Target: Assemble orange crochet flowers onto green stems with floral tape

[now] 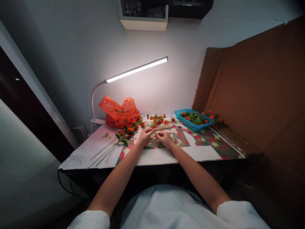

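Observation:
My left hand [147, 135] and my right hand [165, 139] are close together over the camouflage-patterned mat [182, 140]. Both have their fingertips pinched on a thin stem [156, 132] that spans the small gap between them. An orange flower head [153, 126] shows just above my left fingertips; whether it joins that stem is unclear. Beyond the hands are a thin tan stick [162, 128] and a pale roll of tape [169, 125]. Another pale round item [173, 139] is partly hidden behind my right hand. Long-stemmed orange flowers [130, 129] lie left of my left hand.
Several short orange flower heads [158, 120] sit at the back. A blue basket [195, 128] of green stems and flowers stands right, near a pink-handled tool [184, 129] and tall cardboard [257, 82]. An orange plastic bag [121, 113] and lit lamp [137, 69] are at left.

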`<state>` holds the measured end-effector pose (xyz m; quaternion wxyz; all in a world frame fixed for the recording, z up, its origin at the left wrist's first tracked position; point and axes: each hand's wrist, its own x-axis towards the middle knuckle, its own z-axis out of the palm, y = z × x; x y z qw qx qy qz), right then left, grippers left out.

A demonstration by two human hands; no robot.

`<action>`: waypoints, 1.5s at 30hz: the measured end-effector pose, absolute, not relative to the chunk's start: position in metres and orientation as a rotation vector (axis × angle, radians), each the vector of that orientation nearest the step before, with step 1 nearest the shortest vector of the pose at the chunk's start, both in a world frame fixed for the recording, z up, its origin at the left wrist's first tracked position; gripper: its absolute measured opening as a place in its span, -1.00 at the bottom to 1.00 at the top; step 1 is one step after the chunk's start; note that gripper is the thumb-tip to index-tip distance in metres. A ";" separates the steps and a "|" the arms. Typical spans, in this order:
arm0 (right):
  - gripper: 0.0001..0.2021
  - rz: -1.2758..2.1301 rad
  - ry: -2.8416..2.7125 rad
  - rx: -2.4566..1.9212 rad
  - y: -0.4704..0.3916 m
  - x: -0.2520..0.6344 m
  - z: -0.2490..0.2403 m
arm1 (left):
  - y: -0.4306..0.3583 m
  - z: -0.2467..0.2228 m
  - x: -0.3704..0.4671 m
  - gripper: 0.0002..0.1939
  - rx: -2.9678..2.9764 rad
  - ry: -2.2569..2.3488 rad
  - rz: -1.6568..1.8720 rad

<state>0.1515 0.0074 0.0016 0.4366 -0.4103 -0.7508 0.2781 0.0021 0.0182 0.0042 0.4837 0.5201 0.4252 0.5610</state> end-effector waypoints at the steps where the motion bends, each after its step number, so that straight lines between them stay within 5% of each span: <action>1: -0.79 0.691 -1.868 -1.027 0.007 0.152 0.002 | 0.020 0.003 0.001 -0.57 1.244 1.045 1.386; 45: -0.76 0.761 -1.762 -1.128 0.012 0.152 -0.004 | 0.030 -0.006 -0.002 -0.65 1.154 0.956 1.292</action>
